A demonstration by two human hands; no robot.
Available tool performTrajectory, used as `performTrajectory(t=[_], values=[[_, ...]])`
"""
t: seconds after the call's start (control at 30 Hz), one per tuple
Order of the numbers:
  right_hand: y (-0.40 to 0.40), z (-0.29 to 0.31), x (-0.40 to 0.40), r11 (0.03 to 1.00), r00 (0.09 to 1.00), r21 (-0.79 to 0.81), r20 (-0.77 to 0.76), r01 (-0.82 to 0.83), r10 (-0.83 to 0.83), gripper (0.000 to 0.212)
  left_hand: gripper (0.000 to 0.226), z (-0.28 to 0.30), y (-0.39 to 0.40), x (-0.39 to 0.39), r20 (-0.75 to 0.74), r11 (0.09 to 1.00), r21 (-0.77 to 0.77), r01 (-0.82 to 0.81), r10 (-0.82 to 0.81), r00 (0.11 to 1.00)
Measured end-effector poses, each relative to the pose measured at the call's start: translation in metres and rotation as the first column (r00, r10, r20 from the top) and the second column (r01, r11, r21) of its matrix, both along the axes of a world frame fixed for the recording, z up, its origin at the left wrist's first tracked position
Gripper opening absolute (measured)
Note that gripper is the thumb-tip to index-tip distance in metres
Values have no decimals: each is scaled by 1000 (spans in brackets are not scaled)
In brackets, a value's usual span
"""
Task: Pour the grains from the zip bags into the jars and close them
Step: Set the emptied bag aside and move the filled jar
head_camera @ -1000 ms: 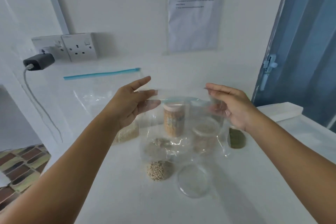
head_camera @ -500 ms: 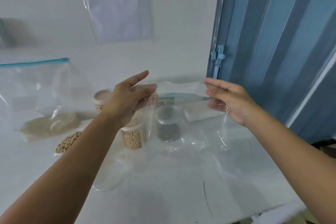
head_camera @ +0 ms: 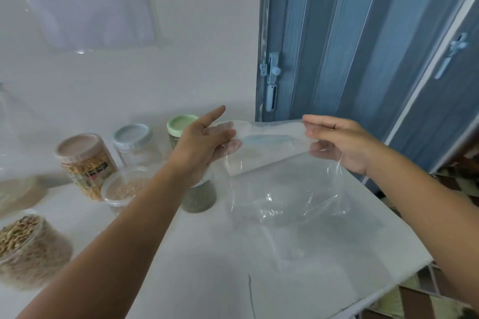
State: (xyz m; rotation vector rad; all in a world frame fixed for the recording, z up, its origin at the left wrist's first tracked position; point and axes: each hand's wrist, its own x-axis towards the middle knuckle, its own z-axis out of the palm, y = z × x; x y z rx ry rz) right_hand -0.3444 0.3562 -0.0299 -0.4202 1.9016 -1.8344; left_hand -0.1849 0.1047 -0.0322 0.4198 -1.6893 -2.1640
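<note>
Pinching both top corners of the empty zip bag (head_camera: 282, 176), left hand (head_camera: 204, 142) and right hand (head_camera: 337, 142), holding it above the table (head_camera: 298, 267); I'm carrying it right, away from the open jar (head_camera: 124, 189) now sitting left, so I'm likely setting it aside

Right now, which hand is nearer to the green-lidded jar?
Left. The left hand pinches one end of the clear zip bag right beside the green-lidded jar, overlapping it in view. The right hand pinches the bag's other end, well off to the jar's right.
</note>
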Motion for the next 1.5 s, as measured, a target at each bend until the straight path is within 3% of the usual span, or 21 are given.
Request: performTrajectory(t=[0.17,0.33,0.53,0.67,0.77,0.83,0.9,0.97,1.07,1.17,1.23,1.33,1.5], values=[[34,-19,-34,996,998,64,33,-63,61,41,72,-26,31,-17,44,997,-5,74,-74,996],[66,-52,-64,962,971,178,160,-206,179,45,80,-69,64,-24,161,994,39,99,-104,981],[83,-99,-97,876,926,316,217,-365,308,62,83,-101,84,-30,352,999,40,10,-24,936],[86,-102,-107,684,873,570,137,-456,468,70,86,-105,91,-36,481,983,-149,109,-25,876],[81,-97,-115,517,812,777,-13,-359,583,80,91,-104,93,-41,589,916,-326,235,2,808],[72,-99,-116,459,753,878,-211,-134,624,89,90,-101,94,-42,633,858,-416,302,36,773],[58,-104,-108,505,690,862,-344,-37,637,93,91,-95,95,-42,678,790,-487,374,72,731],[41,-108,-91,501,651,860,-325,-99,686,80,94,-88,96,-43,737,669,-559,490,132,662],[25,-114,-71,384,597,904,-206,-186,775,77,93,-74,90,-51,720,371,-694,617,343,603],[18,-118,-65,334,572,914,-151,-229,806,82,76,-67,75,-69,495,67,-828,557,556,668],[19,-119,-63,307,546,924,-140,-227,826,86,69,-72,65,-86,381,-30,-873,487,581,719],[21,-122,-61,240,514,942,-90,-233,853,93,73,-88,48,-109,368,-27,-892,451,537,759],[17,-134,-58,176,488,961,-52,-212,871,101,76,-105,29,-125,480,178,-875,449,432,763]])
